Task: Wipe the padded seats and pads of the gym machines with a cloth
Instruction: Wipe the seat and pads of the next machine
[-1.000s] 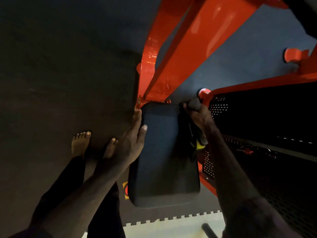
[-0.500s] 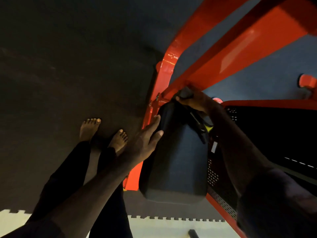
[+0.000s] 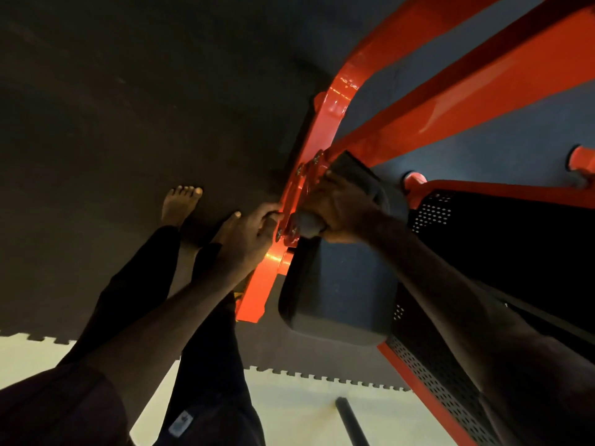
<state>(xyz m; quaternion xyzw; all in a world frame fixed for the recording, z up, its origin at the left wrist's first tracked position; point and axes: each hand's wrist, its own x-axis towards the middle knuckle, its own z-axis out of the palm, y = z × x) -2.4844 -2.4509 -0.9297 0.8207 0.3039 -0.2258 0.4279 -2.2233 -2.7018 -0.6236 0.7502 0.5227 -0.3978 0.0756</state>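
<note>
Right hand (image 3: 338, 207) bunches the cloth (image 3: 363, 178) in curled fingers at the pad's (image 3: 341, 294) top edge; left hand (image 3: 248, 233) hooks the frame (image 3: 325, 123) (steadying, sensibly). Best stroke: firm, downward, overlapping.

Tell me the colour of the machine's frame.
Bright orange-red frame, seen in the head view.

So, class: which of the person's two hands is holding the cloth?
The right hand: it grips the grey cloth at the top end of the dark pad. The left hand has no cloth; it rests against the orange frame.
</note>
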